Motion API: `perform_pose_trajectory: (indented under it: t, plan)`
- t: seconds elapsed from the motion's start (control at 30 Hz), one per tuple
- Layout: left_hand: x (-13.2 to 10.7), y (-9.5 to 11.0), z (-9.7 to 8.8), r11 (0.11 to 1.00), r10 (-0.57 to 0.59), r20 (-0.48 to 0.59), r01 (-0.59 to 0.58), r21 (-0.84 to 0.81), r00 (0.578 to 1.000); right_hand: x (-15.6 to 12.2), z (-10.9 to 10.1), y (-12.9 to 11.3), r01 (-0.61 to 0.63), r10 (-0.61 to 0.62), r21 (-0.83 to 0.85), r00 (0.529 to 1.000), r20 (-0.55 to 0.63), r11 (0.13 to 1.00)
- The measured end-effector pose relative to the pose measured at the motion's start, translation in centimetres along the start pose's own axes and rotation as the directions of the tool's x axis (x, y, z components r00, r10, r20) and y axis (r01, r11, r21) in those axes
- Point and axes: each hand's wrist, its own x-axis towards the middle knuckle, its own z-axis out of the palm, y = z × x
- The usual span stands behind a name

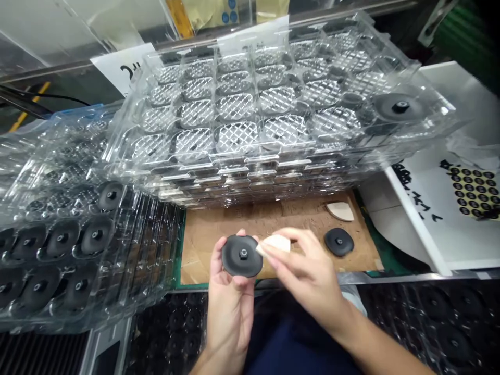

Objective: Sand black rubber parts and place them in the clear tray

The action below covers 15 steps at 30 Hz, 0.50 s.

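Holding a black disc (233,264) in the left hand (232,294), with fingers curled round its rim and thumb clamped on the near edge. Can see a small knob (243,254) at the disc's middle, between those fingers and clear of them. Pinching a white pad (278,242) between thumb and fingers of the right hand (308,268), close to the disc's right rim (cannot tell whether touching it or just short). Have a spare disc (339,242) lying right of the right fingers, on cardboard (289,209), with a pale wedge (339,211) just beyond it. Can see stacked clear trays (242,156) ahead of both hands' fingers, with a lone disc (390,107) in the top one's near right corner. Find more discs in side trays (111,250) left of the left fingers. Well right of the right fingers, can make out round stickers (474,191) in a white bin (424,224).
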Motion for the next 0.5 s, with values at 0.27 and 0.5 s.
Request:
perform_pose_trajectory:
  t: [0.27, 0.5]
  plan:
    - [-0.47, -0.37, 0.22, 1.000, -0.008, 0.017, 0.008, -0.016, 1.000, -0.21, 0.06, -0.40, -0.014, 0.014, 0.002, 0.999, -0.044, 1.000]
    - [-0.45, -0.09, 0.12, 1.000, 0.004, -0.005, -0.004, 0.012, 1.000, -0.20, 0.14, -0.50, -0.025, 0.025, 0.017, 0.999, -0.034, 1.000]
